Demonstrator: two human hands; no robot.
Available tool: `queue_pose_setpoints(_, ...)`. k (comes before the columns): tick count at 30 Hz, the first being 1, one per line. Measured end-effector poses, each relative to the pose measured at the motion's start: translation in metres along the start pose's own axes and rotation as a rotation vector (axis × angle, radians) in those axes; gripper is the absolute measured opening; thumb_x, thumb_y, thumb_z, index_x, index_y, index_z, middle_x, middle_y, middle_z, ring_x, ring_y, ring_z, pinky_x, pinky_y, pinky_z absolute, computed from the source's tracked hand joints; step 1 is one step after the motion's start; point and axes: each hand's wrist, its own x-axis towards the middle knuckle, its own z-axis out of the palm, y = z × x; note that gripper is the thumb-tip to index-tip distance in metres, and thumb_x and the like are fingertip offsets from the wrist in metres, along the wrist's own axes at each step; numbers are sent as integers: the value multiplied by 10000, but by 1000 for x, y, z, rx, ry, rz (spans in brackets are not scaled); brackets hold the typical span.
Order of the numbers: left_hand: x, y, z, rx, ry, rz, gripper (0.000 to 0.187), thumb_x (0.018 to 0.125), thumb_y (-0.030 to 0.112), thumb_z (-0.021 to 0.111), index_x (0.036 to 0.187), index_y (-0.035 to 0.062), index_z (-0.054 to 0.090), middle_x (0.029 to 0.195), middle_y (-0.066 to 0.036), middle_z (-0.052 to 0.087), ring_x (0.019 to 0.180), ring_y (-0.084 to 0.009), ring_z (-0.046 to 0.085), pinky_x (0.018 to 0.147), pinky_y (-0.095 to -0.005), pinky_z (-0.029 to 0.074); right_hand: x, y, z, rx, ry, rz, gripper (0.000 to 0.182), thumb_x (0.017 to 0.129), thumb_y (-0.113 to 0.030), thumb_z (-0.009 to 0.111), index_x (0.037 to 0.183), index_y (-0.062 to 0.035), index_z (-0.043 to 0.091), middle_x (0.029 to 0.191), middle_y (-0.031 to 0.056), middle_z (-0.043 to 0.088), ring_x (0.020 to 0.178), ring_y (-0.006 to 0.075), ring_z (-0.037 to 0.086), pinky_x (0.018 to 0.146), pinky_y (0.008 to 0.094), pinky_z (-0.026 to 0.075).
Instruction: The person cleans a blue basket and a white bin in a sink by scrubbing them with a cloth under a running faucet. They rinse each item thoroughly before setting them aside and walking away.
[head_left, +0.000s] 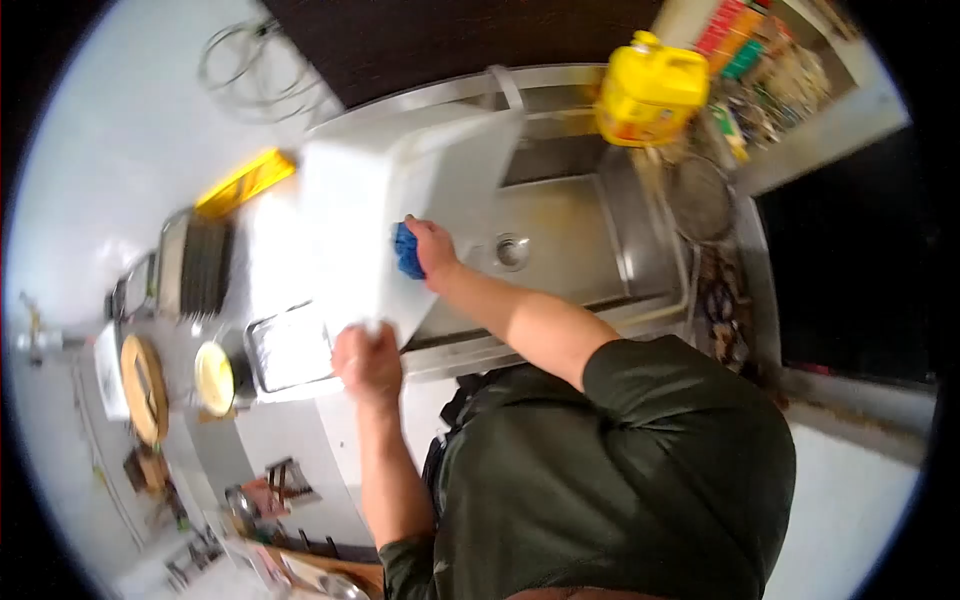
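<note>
A large white plastic tub [345, 190] rests tilted over the left part of the steel sink [570, 235]. My right hand [432, 250] is closed around a bunched blue cloth [407, 252] and holds it against the tub's side. Down at the tub's near corner, my left hand [367, 362] is closed on the tub's edge; it is slightly blurred, and its fingertips are partly hidden.
A yellow jug [652, 92] stands at the sink's back right corner. Left of the tub are a metal tray [292, 350], a yellow-lined pot [214, 378], stacked dark trays [190, 265] and a round wooden board [145, 390]. A cluttered shelf [780, 90] is at right.
</note>
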Motion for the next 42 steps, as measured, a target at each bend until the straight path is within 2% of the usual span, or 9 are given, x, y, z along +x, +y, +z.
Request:
queue_pose_setpoints(1, 1, 5, 0, -16, -13, 10, 273, 621, -26, 664, 584, 64, 409, 545, -110, 442, 494, -317, 460, 454, -403, 381, -13, 8, 9, -107, -51, -52, 289, 853, -342, 612, 822, -56, 641, 738, 26, 596, 594, 136, 534, 550, 305, 461)
queue_pose_setpoints(2, 3, 7, 0, 8, 22, 45, 265, 608, -19, 671, 589, 67, 421, 548, -106, 449, 500, -311, 472, 456, -398, 393, 18, 50, -6, -406, -252, -359, 261, 825, -261, 628, 921, -19, 637, 831, 61, 628, 701, 180, 580, 665, 333, 488)
queue_pose_setpoints(3, 6, 8, 1, 26, 56, 82, 259, 596, -13, 679, 595, 71, 434, 552, -102, 456, 507, -304, 484, 458, -393, 405, 19, 58, -5, -487, -414, -598, 296, 801, -239, 634, 992, -14, 619, 921, 105, 647, 848, 232, 604, 767, 355, 479)
queue_pose_setpoints(4, 9, 9, -4, 20, 30, 75, 257, 589, -1, 688, 598, 73, 443, 560, -95, 469, 511, -296, 495, 461, -389, 415, 2, 49, 4, -725, -434, -662, 307, 794, -207, 625, 1052, -41, 607, 1010, 134, 646, 968, 270, 596, 832, 358, 459)
queue_pose_setpoints(11, 17, 18, -3, -174, 36, 96, 242, 593, -10, 674, 613, 73, 448, 575, -81, 488, 517, -279, 525, 473, -369, 432, -37, 47, 3, -1229, -636, -788, 326, 801, -245, 608, 1071, -63, 605, 1029, 145, 643, 987, 276, 596, 832, 357, 461)
queue_pose_setpoints(16, 10, 11, 2, -133, 42, 110, 192, 645, 73, 653, 668, 83, 463, 612, -53, 511, 539, -250, 550, 505, -359, 457, -29, 35, 1, -1398, -676, -838, 331, 801, -253, 606, 1070, -61, 606, 1028, 148, 643, 984, 276, 597, 830, 357, 461)
queue_pose_setpoints(19, 13, 10, 5, -122, 21, 115, 162, 658, 92, 627, 665, 89, 464, 611, -45, 508, 546, -241, 562, 516, -346, 465, -21, 28, 4, -1455, -694, -851, 334, 802, -258, 605, 1070, -59, 606, 1027, 149, 643, 983, 276, 598, 830, 357, 462)
queue_pose_setpoints(29, 22, 8, 14, -115, 147, 110, 136, 684, 124, 614, 665, 104, 481, 598, -38, 502, 535, -232, 571, 513, -343, 469, -19, 15, -10, -1549, -705, -860, 345, 803, -274, 601, 1069, -54, 607, 1025, 156, 643, 977, 276, 601, 827, 358, 462)
queue_pose_setpoints(42, 20, 15, 13, -157, 121, 98, 127, 689, 138, 609, 685, 98, 488, 602, -44, 519, 536, -250, 577, 512, -357, 482, -21, 7, -25, -1616, -708, -858, 360, 805, -295, 596, 1067, -48, 608, 1022, 164, 643, 969, 276, 604, 823, 359, 463)
